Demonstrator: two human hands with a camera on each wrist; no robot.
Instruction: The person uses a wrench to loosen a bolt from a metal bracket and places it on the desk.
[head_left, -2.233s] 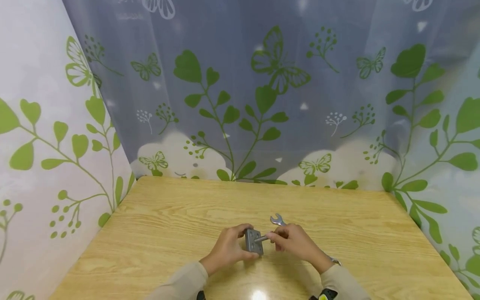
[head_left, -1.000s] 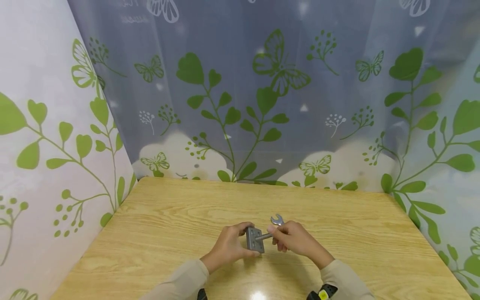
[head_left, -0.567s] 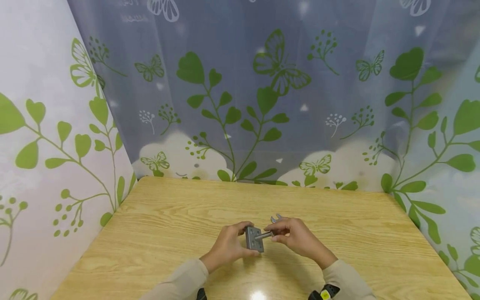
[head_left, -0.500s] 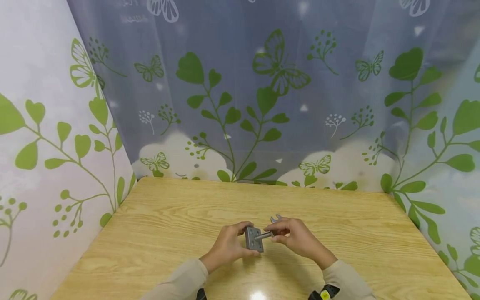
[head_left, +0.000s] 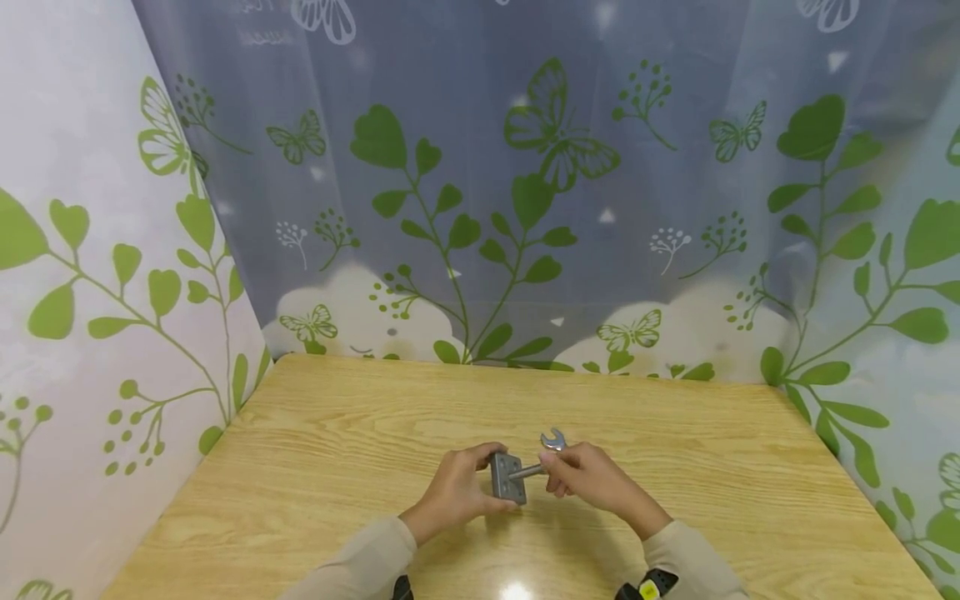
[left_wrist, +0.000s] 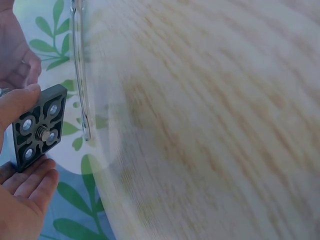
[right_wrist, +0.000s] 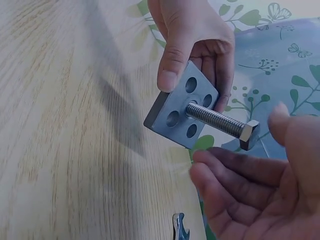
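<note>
My left hand point(head_left: 457, 487) grips a square grey metal plate point(right_wrist: 175, 112) by opposite edges, thumb on one side and fingers on the other. A hex-head bolt point(right_wrist: 220, 121) runs through the plate's middle, among several round holes. Its threaded tip pokes a little out of the plate's other face, which shows a recessed pattern in the left wrist view. Beside the bolt head is my right hand point(right_wrist: 255, 195), thumb and fingers spread around it with a visible gap in the right wrist view. An open-end wrench point(head_left: 554, 440) lies just beyond the right hand, which partly hides it.
The wood-grain table point(head_left: 360, 417) stretches out around the hands. Printed cloth point(head_left: 465, 167) with leaves and butterflies stands along its back and sides. A dark wrist strap point(head_left: 651, 583) shows at the right sleeve.
My right hand's fingers have rolled about the bolt head: the forefinger was on top half a second ago, now the thumb is. More of the wrench shows. The left hand and plate stay put.
</note>
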